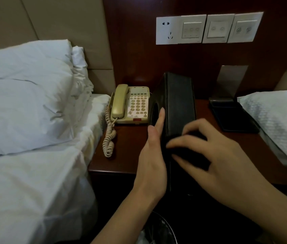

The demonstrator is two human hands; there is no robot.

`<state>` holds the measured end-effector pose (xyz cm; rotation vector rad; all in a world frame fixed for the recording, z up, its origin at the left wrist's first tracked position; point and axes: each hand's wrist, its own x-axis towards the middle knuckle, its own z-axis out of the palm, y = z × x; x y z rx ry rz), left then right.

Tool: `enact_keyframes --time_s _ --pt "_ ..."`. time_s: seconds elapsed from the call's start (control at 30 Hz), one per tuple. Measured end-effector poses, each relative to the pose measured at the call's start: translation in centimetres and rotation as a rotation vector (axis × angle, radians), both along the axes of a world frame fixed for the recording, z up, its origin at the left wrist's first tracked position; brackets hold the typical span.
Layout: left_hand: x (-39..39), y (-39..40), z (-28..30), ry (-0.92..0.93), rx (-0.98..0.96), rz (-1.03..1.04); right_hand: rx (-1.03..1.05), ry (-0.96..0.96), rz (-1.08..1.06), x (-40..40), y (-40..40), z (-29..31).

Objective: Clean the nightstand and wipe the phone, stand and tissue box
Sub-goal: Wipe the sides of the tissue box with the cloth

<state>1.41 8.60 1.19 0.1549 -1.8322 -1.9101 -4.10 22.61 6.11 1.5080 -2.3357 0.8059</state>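
Observation:
A black tissue box (179, 103) stands tipped on the dark wooden nightstand (128, 152), its oval opening turned to the left. My left hand (154, 155) lies flat against that left face, fingers straight, index finger beside the opening. My right hand (223, 155) is blurred and curls over a dark cloth (192, 155) pressed on the near end of the box. The beige phone (132, 104) sits at the back left with its handset in the cradle. A metal stand (230, 88) with a black base is at the back right.
The phone's coiled cord (109, 136) hangs along the nightstand's left edge. White bedding (33, 103) borders the left side, and another white pillow (276, 117) the right. A socket and switch panel (207, 29) is on the wall. A bin (158, 229) stands below.

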Motion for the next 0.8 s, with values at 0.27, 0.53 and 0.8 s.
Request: enact_keyframes --time_s 0.27,0.53,0.8 --pt "-0.6 -0.1 0.1 0.025 0.005 0.045 -0.099 -0.022 -0.137 -1.8 -1.7 0.1" --pt "-0.5 -0.3 -0.5 0.047 -0.058 0.068 -0.096 0.018 -0.112 -1.5 -1.2 0.3" --pt "-0.3 -0.3 -0.5 0.062 -0.075 0.037 -0.028 0.059 -0.013 0.1 0.2 -0.2"
